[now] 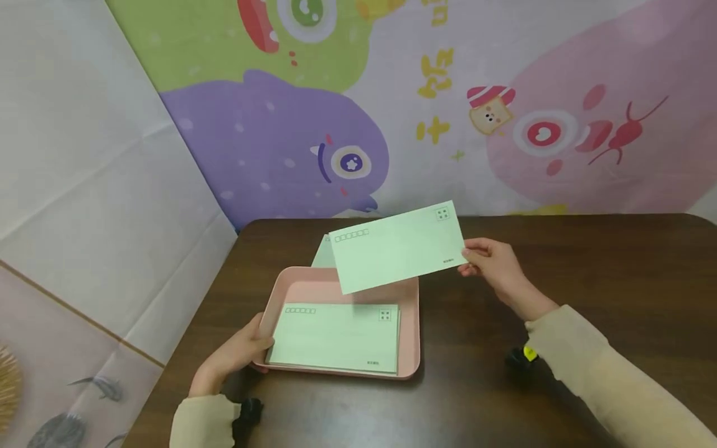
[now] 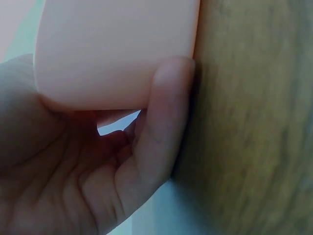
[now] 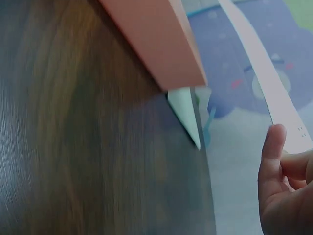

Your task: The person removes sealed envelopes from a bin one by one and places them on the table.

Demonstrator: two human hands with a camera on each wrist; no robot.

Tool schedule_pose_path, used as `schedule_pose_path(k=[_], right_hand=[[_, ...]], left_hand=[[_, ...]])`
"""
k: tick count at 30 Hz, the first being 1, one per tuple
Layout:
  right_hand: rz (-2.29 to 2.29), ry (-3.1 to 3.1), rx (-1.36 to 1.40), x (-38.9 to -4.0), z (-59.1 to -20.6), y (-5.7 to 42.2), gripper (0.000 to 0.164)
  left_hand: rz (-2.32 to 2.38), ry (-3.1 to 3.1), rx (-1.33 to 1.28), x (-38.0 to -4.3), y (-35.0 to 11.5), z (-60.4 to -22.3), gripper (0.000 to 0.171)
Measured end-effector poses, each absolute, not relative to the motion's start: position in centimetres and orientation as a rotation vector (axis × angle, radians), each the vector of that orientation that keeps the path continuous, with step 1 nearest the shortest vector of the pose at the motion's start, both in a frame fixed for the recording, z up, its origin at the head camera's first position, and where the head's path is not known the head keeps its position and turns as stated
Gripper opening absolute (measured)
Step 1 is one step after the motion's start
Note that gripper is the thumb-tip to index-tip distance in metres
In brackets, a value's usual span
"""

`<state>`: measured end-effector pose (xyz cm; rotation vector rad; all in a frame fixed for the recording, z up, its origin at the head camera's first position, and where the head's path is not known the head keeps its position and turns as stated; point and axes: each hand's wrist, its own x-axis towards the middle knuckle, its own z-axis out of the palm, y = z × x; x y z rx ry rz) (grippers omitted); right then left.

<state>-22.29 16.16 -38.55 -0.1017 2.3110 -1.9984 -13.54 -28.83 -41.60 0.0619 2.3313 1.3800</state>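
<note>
Examiner: What writing can be read?

Recorder: On the raised envelope point(image 1: 399, 249), six boxes point(image 1: 351, 235) are printed at upper left and a square point(image 1: 442, 214) with four dark marks at upper right; the line at lower right is too small to be read. The same layout is repeated on top of the envelope stack point(image 1: 336, 336). On the backdrop point(image 1: 414, 180), large yellow characters point(image 1: 434, 78) are printed sideways.

Examiner: How are the grips recorded?

Recorder: The raised envelope is pinched near its lower right corner by the right hand point(image 1: 498, 264), thumb and fingers brought together to the paper's thickness. The left wall of the tray point(image 1: 313, 289) is gripped by the left hand point(image 1: 232, 354), its thumb laid over the rim.

Examiner: Edges and room?

Recorder: The raised envelope is held tilted, apart from the tray, its right end higher. The stack is laid toward the tray's front wall, with pink floor exposed behind it. Dark tabletop point(image 1: 605, 286) is seen to the right of the tray.

Examiner: The count?

Recorder: One tray; one raised envelope; at least two stacked, judged by offset edges, the exact number not determinable; at least one further envelope point(image 1: 323, 254), partly hidden behind the tray.
</note>
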Motion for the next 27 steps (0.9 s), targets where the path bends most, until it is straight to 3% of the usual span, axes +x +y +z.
schedule_pose_path(k=[27], right_hand=[[-1.918,2.394,0.489,-26.5,-40.2,23.9,0.048]], left_hand=[[1.392,2.361,0.018,-13.3,-29.2,-41.4,0.049]])
